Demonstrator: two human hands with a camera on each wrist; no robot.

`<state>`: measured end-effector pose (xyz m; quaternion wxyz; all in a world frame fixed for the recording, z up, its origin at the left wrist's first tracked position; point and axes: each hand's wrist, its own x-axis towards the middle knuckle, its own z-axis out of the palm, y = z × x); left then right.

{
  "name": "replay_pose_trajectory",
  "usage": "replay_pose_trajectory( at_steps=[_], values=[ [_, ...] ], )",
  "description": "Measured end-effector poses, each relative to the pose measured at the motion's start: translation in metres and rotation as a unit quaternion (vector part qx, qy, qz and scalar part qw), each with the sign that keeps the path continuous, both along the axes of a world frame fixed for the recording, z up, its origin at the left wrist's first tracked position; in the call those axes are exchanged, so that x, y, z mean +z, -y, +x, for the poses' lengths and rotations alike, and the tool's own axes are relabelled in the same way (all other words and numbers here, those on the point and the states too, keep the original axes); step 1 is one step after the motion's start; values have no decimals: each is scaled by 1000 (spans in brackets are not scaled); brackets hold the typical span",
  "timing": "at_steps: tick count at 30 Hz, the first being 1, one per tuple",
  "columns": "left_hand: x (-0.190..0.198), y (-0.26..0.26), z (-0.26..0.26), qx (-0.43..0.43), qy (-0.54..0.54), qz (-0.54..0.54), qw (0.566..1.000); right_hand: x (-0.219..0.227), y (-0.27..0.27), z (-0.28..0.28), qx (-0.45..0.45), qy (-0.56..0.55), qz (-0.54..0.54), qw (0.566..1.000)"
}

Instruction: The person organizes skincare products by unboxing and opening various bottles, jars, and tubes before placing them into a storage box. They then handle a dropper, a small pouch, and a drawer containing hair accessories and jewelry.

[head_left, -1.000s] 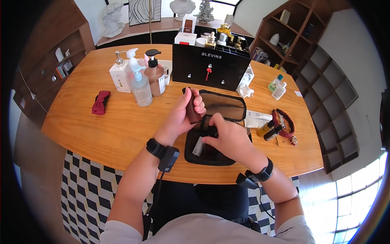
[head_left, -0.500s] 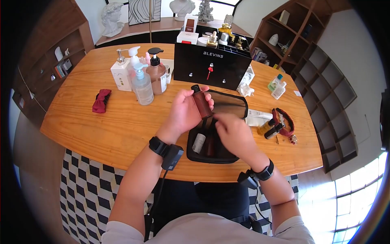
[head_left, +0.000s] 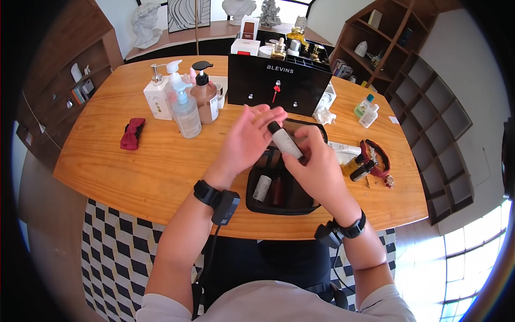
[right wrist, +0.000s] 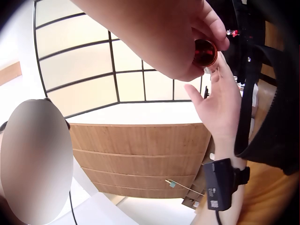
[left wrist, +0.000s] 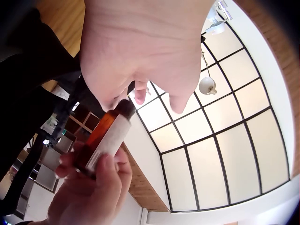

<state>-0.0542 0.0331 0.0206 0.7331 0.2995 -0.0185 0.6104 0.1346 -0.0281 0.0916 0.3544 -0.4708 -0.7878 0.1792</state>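
My right hand point(head_left: 321, 169) grips a small amber bottle point(head_left: 286, 143) with a white label and a black cap, pinched near its base. The left wrist view shows the bottle point(left wrist: 107, 140) tilted, its label turned up. My left hand point(head_left: 245, 140) is spread palm up beside it, fingertips at the cap point(left wrist: 125, 108). From the right wrist view, the bottle's round base point(right wrist: 205, 52) faces the camera. Below both hands lies an unzipped black pouch point(head_left: 281, 210) with a mesh lid. Inside it are a white-labelled bottle point(head_left: 262, 188) and a dark amber bottle point(head_left: 278, 192).
Several pump bottles point(head_left: 189, 121) stand at the left, near a dark red bow point(head_left: 132, 134). A black cosmetics box point(head_left: 279, 86) sits behind the pouch. To the right lie a white tube point(head_left: 344, 149), a dark red headband point(head_left: 382, 163) and small bottles point(head_left: 362, 170).
The amber bottle has passed from my left hand to my right and now shows its white label. My left fingers have uncurled. The right hand has risen from the pouch.
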Motion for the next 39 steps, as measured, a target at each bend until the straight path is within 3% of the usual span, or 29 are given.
replay_pose_trajectory(
  at_steps=[4, 7, 11, 15, 18, 24, 27, 33, 36, 39],
  values=[
    [3, -7, -15, 72, 71, -67, 993, -5, 27, 8, -2, 74, -5, 997],
    [-5, -10, -16, 117, 40, -99, 987, -21, 34, -2, -16, 153, 21, 988],
    [-16, -15, -13, 166, -24, -152, 974, -42, 32, -9, -30, 155, 216, 964],
    [-24, -18, -15, 195, -78, -171, 963, -47, 42, -13, -47, 212, 183, 959],
    [-27, -20, -15, 197, -80, -164, 963, -51, 42, -3, 5, 173, 129, 976],
    [-29, -21, -13, 206, -116, -175, 956, -48, 41, 15, 42, 102, 159, 981],
    [-33, -23, -11, 199, -122, -168, 958, -56, 47, 26, 81, 164, 156, 971],
    [-39, -25, -5, 217, -149, -163, 951, -42, 49, 20, 99, 100, 175, 975],
    [-39, -23, -1, 246, -219, -89, 940, -36, 27, 13, 182, 121, 159, 963],
    [-35, -20, 0, 247, -311, -55, 916, -49, 4, 6, 262, 184, 62, 945]
  ],
)
